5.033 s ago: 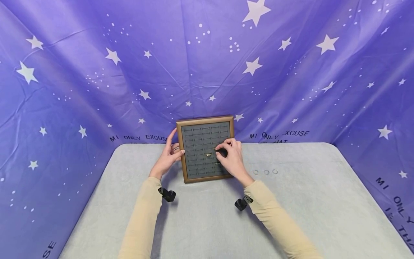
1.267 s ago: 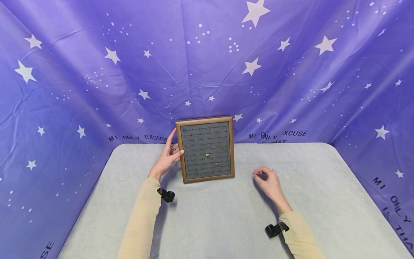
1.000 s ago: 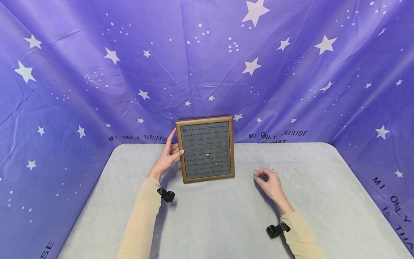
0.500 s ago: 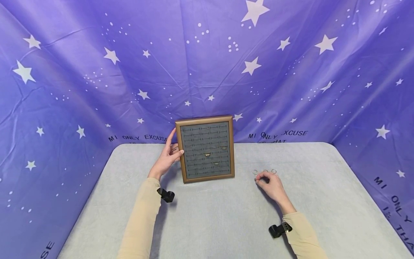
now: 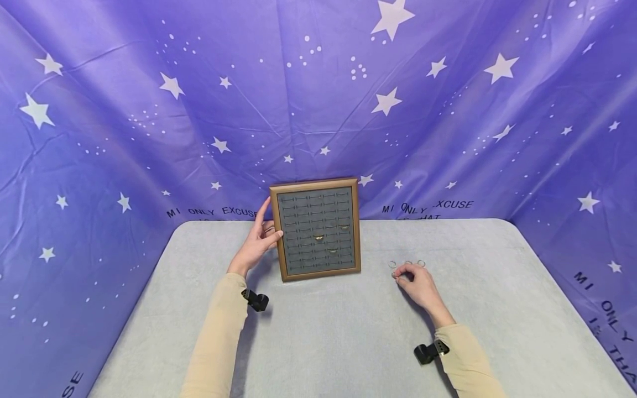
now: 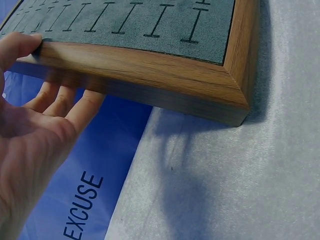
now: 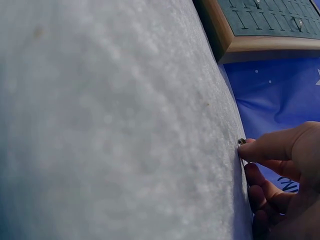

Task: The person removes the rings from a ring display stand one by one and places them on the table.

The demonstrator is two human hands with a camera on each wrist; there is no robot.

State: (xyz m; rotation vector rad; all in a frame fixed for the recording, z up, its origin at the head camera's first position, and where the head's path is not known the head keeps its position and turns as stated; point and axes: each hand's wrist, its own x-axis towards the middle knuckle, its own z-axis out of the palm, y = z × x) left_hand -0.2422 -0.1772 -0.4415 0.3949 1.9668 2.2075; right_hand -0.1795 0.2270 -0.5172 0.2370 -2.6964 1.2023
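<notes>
A wooden-framed ring board (image 5: pixel 316 229) with grey slotted felt stands upright at the table's far edge. A few gold rings (image 5: pixel 319 237) sit in its slots. My left hand (image 5: pixel 259 240) grips the frame's left edge (image 6: pixel 150 75), with the thumb (image 6: pixel 17 45) on the front and the fingers behind. My right hand (image 5: pixel 412 277) rests on the cloth to the right of the board, fingers curled. A small metal ring (image 7: pixel 241 142) is pinched at its fingertips (image 7: pixel 260 150), against the cloth. Loose silver rings (image 5: pixel 408 263) lie in a row just beyond that hand.
A grey cloth covers the table (image 5: pixel 318 342). A purple star-print backdrop (image 5: pixel 149 138) hangs close behind the board and wraps both sides. The board's lower right corner (image 7: pixel 225 45) lies some way left of my right hand.
My right hand left the board, where a third gold ring now sits, and went to the loose rings. Over the last second it drew slightly back towards me. The left hand has not moved.
</notes>
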